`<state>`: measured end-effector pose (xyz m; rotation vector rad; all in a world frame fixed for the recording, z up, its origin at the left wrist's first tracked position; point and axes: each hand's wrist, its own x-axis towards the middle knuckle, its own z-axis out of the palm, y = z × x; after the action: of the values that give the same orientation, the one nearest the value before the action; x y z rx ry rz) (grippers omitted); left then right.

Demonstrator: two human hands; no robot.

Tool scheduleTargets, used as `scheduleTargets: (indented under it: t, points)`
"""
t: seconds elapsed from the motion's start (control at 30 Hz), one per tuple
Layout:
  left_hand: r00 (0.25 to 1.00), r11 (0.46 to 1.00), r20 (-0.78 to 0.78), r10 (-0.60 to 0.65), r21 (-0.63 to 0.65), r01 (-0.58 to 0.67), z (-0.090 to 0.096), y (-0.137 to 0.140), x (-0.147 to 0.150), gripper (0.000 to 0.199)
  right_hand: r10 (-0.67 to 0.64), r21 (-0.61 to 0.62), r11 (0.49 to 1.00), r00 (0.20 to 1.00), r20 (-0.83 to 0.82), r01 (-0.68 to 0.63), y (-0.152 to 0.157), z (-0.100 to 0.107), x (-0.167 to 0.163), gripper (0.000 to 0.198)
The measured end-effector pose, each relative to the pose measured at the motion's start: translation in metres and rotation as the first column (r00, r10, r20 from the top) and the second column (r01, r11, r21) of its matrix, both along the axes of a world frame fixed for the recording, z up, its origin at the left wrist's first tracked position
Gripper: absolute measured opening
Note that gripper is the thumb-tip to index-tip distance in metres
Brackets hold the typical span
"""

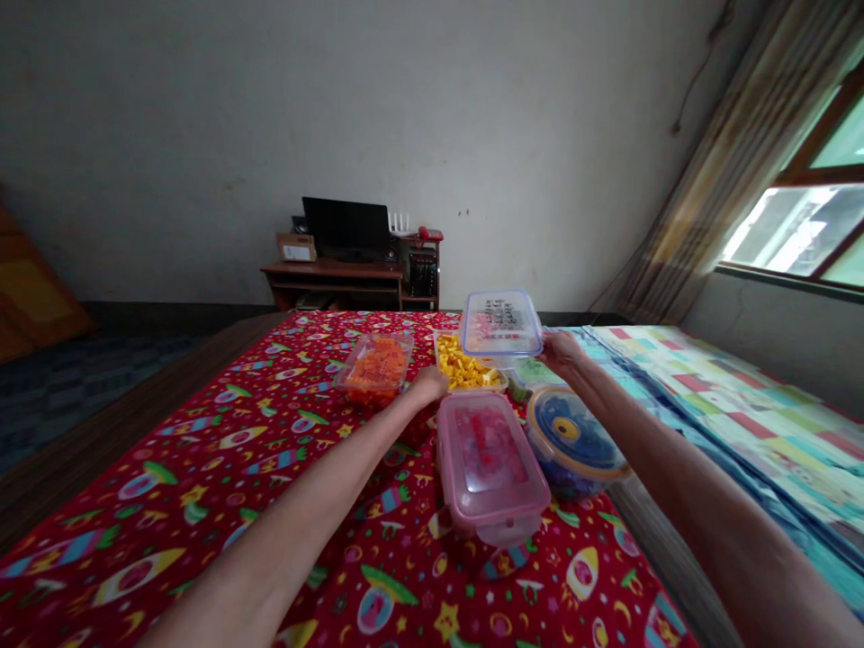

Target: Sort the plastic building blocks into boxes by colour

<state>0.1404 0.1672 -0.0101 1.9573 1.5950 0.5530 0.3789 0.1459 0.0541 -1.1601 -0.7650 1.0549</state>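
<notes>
Head view: right hand (559, 351) outstretched, lid (501, 322) in fingers (548, 341); left hand (432, 383) forward, grip unclear.

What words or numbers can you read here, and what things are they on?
None can be read clearly.
Clear blue-rimmed plastic lid in the right hand: rows of black characters with red marks below, too blurred to read.
Cardboard box on the desk: a white label, any print too small to read.
</notes>
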Motion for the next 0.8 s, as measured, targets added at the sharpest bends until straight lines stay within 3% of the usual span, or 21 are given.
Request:
scheduleTargets:
  t: [0.07,0.2,0.47,0.6,0.8]
  points:
    - [1.000,1.000,-0.002,0.002,0.001,-0.002,0.003,-0.001,-0.002,0.035,-0.009,0.006,1.000,1.000,-0.024,0.009,-0.003,0.000,0.001,0.021]
    - [0.999,0.996,-0.004,0.034,0.078,-0.033,0.017,-0.003,-0.012,0.020,-0.020,0.024,0.999,0.998,-0.068,0.022,-0.008,0.006,0.002,0.022]
    - [1.000,0.969,0.014,0.028,0.244,-0.030,0.070,-0.026,-0.048,0.028,0.122,0.186,0.979,0.974,-0.192,-0.086,-0.035,0.042,-0.009,0.027]
    - [0.995,0.991,0.097,-0.016,0.135,0.002,0.076,-0.071,-0.099,0.028,0.200,0.216,0.963,0.967,-0.160,-0.163,-0.068,0.046,-0.031,0.022]
    - [0.992,0.991,0.045,0.116,0.063,-0.118,0.066,-0.167,-0.173,0.024,0.329,0.176,0.933,0.943,-0.059,-0.314,-0.131,0.023,-0.082,0.015]
